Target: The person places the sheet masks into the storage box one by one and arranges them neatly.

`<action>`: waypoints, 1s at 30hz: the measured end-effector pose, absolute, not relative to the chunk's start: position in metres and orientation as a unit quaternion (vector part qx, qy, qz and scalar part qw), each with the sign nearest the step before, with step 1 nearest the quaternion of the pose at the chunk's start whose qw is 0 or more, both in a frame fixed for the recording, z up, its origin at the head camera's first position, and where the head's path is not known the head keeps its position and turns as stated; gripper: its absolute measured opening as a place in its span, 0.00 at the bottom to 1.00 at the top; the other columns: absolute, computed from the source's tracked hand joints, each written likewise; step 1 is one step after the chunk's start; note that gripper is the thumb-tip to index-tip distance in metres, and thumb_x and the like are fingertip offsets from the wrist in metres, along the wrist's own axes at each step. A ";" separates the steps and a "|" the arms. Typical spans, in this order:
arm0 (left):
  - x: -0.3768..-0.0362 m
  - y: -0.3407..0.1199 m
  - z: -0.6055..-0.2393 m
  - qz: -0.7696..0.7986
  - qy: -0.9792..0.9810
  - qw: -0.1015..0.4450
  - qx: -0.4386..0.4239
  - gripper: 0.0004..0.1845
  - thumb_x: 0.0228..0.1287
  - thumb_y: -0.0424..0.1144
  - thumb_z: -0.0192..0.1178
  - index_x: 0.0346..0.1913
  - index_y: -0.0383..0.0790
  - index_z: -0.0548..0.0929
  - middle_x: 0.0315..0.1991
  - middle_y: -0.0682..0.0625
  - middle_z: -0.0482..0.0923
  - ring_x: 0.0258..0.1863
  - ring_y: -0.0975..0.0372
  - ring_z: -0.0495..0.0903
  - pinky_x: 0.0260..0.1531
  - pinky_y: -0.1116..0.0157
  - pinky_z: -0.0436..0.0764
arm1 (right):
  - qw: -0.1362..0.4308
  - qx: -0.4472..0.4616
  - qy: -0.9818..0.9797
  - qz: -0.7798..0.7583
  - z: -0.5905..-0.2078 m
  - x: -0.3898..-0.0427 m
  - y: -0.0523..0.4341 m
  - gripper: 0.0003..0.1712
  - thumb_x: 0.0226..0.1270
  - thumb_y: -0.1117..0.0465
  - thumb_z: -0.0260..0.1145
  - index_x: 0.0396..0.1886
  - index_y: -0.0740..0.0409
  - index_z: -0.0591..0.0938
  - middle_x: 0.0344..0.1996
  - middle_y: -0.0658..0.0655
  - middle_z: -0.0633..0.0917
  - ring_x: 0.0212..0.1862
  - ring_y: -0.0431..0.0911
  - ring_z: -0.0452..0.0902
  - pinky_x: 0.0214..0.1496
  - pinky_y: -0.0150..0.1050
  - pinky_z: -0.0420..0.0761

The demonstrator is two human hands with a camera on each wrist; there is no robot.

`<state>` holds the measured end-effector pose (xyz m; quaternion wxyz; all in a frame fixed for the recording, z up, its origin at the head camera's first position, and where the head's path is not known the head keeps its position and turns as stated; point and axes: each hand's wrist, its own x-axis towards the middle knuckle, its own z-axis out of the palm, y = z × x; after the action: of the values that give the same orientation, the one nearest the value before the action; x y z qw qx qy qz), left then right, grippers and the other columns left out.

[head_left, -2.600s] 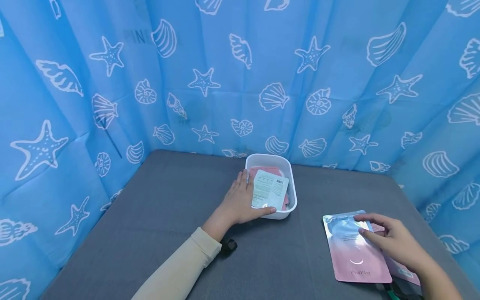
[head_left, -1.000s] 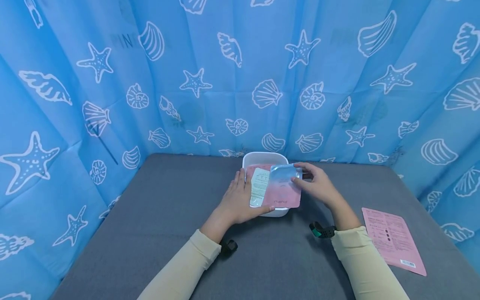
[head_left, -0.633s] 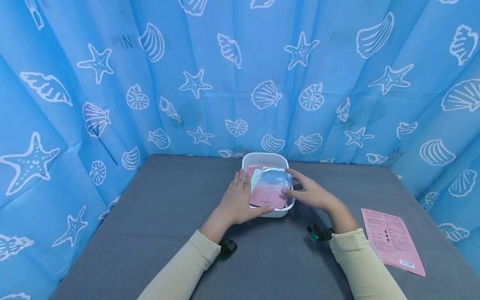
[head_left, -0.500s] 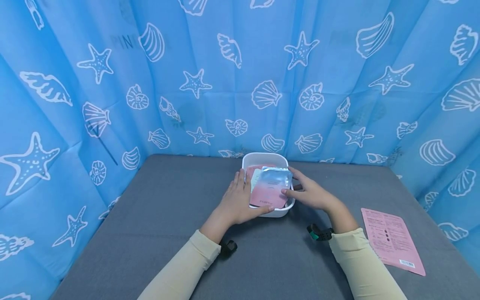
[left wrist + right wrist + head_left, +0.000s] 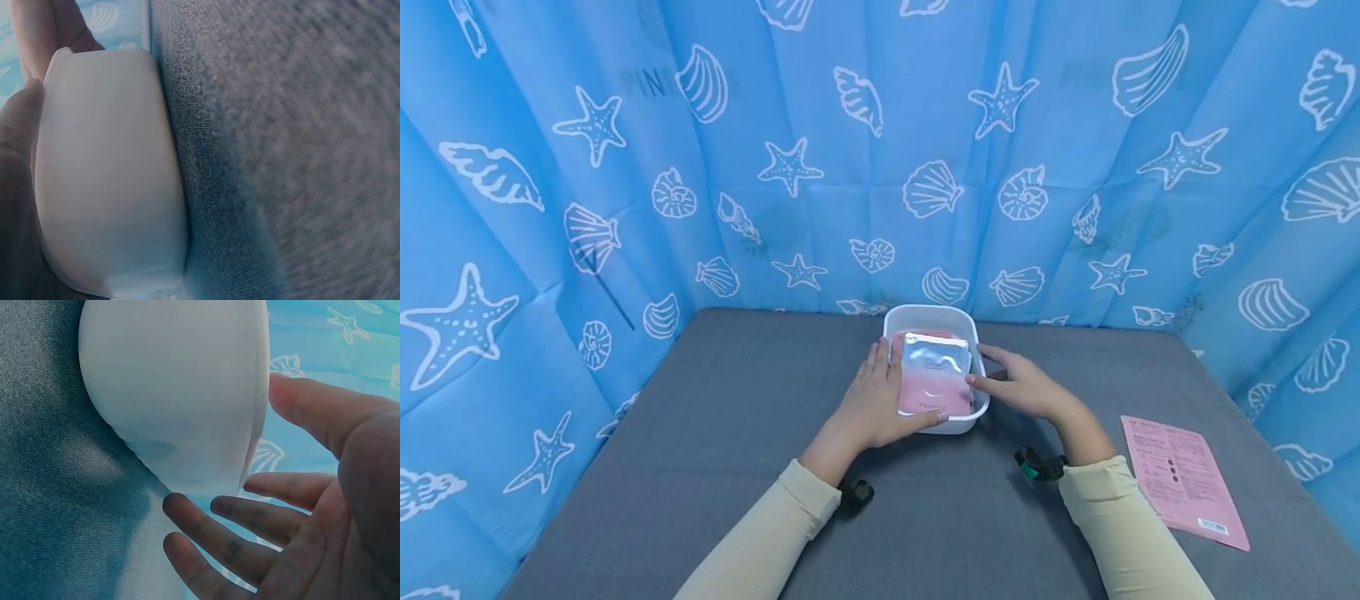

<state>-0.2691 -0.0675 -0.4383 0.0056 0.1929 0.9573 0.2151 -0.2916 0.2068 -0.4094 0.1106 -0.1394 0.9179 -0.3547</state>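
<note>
White plastic tub (image 5: 934, 317) on our grey desk (image 5: 730, 433) holds the pink sachet (image 5: 934, 382); our left hand (image 5: 871, 406) cups its side, our right hand (image 5: 1028, 389) lies slack and empty beside it.

Evenly and brightly lit from above; soft shadows only. Glare on silver sachet (image 5: 934, 367). Wide-angle bending at head-view edges. Wrist views dimmer, close-range, blurred on grey cloth (image 5: 300, 156).

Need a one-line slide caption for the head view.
Left hand holds white tub; pink sachet lies inside, open right hand beside it.
</note>
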 end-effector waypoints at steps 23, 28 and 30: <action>-0.270 -0.069 -0.440 0.212 0.958 0.010 0.191 0.69 0.59 0.83 0.56 0.88 0.42 0.39 0.89 0.40 0.34 0.88 0.45 0.39 0.82 0.43 0.57 | 0.053 -0.128 0.940 -0.312 -0.405 -0.250 0.296 0.40 0.83 0.45 0.61 0.80 0.68 0.65 0.74 0.78 0.72 0.67 0.75 0.76 0.58 0.67 0.84; -0.272 -0.068 -0.441 0.204 0.960 0.004 0.190 0.70 0.58 0.85 0.54 0.88 0.42 0.39 0.89 0.40 0.34 0.88 0.45 0.40 0.82 0.43 0.58 | 0.043 -0.101 0.953 -0.283 -0.411 -0.232 0.329 0.41 0.83 0.46 0.61 0.79 0.71 0.64 0.70 0.80 0.73 0.65 0.77 0.76 0.55 0.67 0.84; -0.272 -0.068 -0.442 0.203 0.960 0.002 0.190 0.70 0.57 0.85 0.54 0.88 0.42 0.39 0.89 0.40 0.34 0.88 0.45 0.40 0.82 0.43 0.58 | 0.042 -0.085 0.957 -0.272 -0.414 -0.225 0.342 0.41 0.83 0.46 0.60 0.78 0.73 0.64 0.69 0.81 0.74 0.64 0.78 0.76 0.54 0.67 0.85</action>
<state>-0.2717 -0.0678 -0.4418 0.0017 0.1903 0.9605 0.2031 -0.2253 0.3418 -0.4137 0.0422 -0.0854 0.9574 -0.2725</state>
